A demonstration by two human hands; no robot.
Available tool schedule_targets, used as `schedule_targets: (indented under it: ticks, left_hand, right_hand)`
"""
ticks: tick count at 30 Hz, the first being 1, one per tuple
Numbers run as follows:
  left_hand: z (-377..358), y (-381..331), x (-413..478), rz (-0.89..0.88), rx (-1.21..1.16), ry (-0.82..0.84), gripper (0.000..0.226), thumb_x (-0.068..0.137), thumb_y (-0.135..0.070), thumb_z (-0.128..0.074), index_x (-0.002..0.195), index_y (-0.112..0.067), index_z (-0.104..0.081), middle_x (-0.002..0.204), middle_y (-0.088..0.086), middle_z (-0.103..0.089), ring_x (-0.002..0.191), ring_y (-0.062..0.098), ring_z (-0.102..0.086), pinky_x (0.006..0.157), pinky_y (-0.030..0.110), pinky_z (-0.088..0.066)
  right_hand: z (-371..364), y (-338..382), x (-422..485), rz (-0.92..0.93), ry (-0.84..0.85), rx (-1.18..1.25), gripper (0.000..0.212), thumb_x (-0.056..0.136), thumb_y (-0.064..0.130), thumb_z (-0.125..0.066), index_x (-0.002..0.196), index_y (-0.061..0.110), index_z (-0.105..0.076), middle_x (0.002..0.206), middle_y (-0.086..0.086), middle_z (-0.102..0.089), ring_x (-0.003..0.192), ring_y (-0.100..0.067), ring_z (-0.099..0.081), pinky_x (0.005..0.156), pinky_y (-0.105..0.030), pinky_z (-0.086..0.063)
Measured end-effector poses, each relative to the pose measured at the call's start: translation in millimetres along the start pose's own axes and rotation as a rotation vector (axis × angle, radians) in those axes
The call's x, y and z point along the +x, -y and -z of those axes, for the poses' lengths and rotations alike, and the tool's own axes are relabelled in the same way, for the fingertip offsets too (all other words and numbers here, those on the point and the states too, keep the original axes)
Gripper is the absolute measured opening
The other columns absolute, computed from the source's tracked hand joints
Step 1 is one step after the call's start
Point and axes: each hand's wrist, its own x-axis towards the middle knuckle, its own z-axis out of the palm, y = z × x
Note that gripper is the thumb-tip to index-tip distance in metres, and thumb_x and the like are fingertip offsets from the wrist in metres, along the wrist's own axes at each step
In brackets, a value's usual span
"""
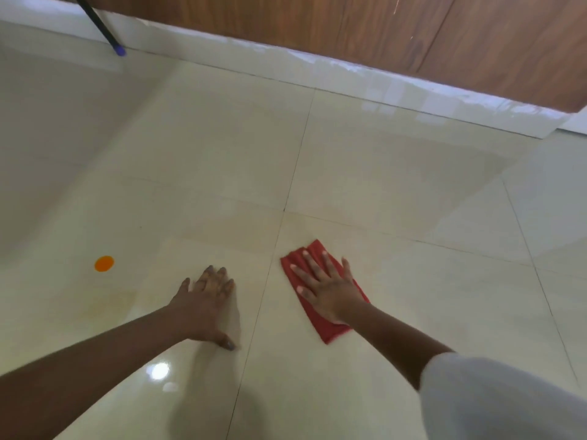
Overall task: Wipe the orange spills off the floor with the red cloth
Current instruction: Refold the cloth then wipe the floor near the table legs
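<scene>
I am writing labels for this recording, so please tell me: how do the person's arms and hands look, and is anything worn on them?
Both forearms are bare. The left hand and the right hand wear no gloves, and no rings, watch or bracelet can be seen. A loose pale grey sleeve shows on the right arm, starting around the elbow. No sleeve shows on the left arm.

tiled floor, red cloth, orange spill

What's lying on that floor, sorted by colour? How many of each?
Orange: 1, the round spill
Red: 1, the cloth flat under the right hand
Black with a purple tip: 1, the pole by the wall
Total: 3
The left hand rests bare on the tile.
</scene>
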Motion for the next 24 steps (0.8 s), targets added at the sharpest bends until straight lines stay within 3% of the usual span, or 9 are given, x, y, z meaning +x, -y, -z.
schedule_targets:
  ticks: [2, 4, 9, 12, 15, 17, 19, 22, 24]
  left_hand:
    - [11.8, -10.6, 7.5, 0.022, 0.004, -0.041, 0.124, 0.062, -0.081, -0.05, 0.143, -0.015, 0.016, 0.15, 0.007, 0.03, 0.137, 0.029, 0.025, 0.11, 0.056, -0.001]
    - [17.9, -29.0, 19.8, 0.05, -0.063, -0.079, 0.126, 0.059, -0.084, -0.049, 0.144, -0.015, 0.013, 0.15, 0.007, 0.029, 0.138, 0.031, 0.022, 0.109, 0.058, -0.003]
    - [6.0, -60.7, 46.8, 0.065, -0.178, -0.094, 0.127, 0.061, -0.082, -0.049, 0.141, -0.014, 0.021, 0.144, 0.009, 0.039, 0.133, 0.034, 0.031, 0.109, 0.059, 0.003]
    - [-1.0, -60.5, 53.3, 0.077, -0.19, -0.11, 0.129, 0.058, -0.082, -0.049, 0.14, -0.014, 0.024, 0.142, 0.007, 0.043, 0.131, 0.033, 0.035, 0.108, 0.059, 0.007]
    - [-2.5, -59.5, 54.8, 0.081, -0.199, -0.107, 0.13, 0.058, -0.083, -0.048, 0.139, -0.014, 0.025, 0.141, 0.006, 0.043, 0.131, 0.033, 0.035, 0.108, 0.059, 0.006]
    - [0.5, -59.8, 57.3, 0.075, -0.198, -0.088, 0.134, 0.048, -0.091, -0.037, 0.137, -0.014, 0.028, 0.139, 0.005, 0.046, 0.13, 0.032, 0.036, 0.108, 0.059, 0.006]
    - [3.5, -57.8, 57.0, 0.073, -0.197, -0.063, 0.137, 0.04, -0.094, -0.03, 0.135, -0.017, 0.031, 0.136, 0.003, 0.048, 0.13, 0.031, 0.036, 0.108, 0.061, 0.004]
    - [5.2, -58.2, 55.3, 0.082, -0.197, -0.073, 0.129, 0.057, -0.082, -0.051, 0.127, -0.014, 0.033, 0.133, 0.001, 0.047, 0.133, 0.032, 0.032, 0.109, 0.059, -0.001]
    - [6.7, -58.4, 55.6, 0.084, -0.172, -0.087, 0.128, 0.058, -0.082, -0.05, 0.13, -0.013, 0.031, 0.133, 0.001, 0.047, 0.134, 0.032, 0.03, 0.109, 0.059, -0.003]
  right_hand:
    - [-7.8, -17.0, -19.8, -0.019, 0.0, -0.029, 0.076, 0.07, 0.066, 0.025, 0.141, 0.042, 0.02, 0.15, 0.004, 0.029, 0.14, -0.032, 0.023, 0.107, -0.054, 0.016]
    - [-15.4, -30.2, -32.7, -0.079, -0.027, 0.034, 0.077, 0.066, 0.067, 0.029, 0.138, 0.041, 0.024, 0.147, 0.003, 0.032, 0.139, -0.035, 0.023, 0.105, -0.051, 0.017]
    - [-27.7, -63.7, -28.0, -0.456, -0.255, 0.208, 0.068, 0.086, 0.062, 0.001, 0.147, 0.036, -0.011, 0.157, 0.001, -0.009, 0.143, -0.036, -0.01, 0.111, -0.057, -0.011]
    - [-16.0, -106.5, 7.9, -0.552, -0.267, 0.202, 0.064, 0.087, 0.06, 0.001, 0.147, 0.038, 0.003, 0.158, 0.003, 0.005, 0.144, -0.03, 0.004, 0.113, -0.054, -0.002]
    - [16.1, -121.2, 68.6, -0.652, -0.29, 0.276, 0.057, 0.096, 0.053, -0.013, 0.148, 0.035, 0.002, 0.159, 0.0, 0.006, 0.143, -0.032, 0.008, 0.113, -0.055, -0.001]
    - [29.4, -102.3, 104.0, -0.598, -0.29, 0.308, 0.056, 0.096, 0.05, -0.018, 0.149, 0.036, -0.003, 0.159, 0.0, 0.004, 0.143, -0.033, 0.008, 0.113, -0.055, 0.001]
    - [34.4, -61.9, 117.7, -0.395, -0.277, 0.239, 0.056, 0.096, 0.05, -0.018, 0.149, 0.036, -0.004, 0.159, 0.001, 0.004, 0.143, -0.033, 0.009, 0.113, -0.054, 0.002]
    - [21.0, -15.2, 83.9, -0.057, -0.256, 0.167, 0.053, 0.097, 0.05, -0.017, 0.147, 0.04, -0.004, 0.157, 0.006, 0.007, 0.143, -0.028, 0.014, 0.114, -0.052, 0.006]
    - [-0.6, -27.1, 50.7, 0.012, -0.307, 0.125, 0.052, 0.096, 0.05, -0.017, 0.146, 0.041, -0.011, 0.157, 0.008, -0.001, 0.144, -0.026, 0.006, 0.114, -0.05, 0.001]
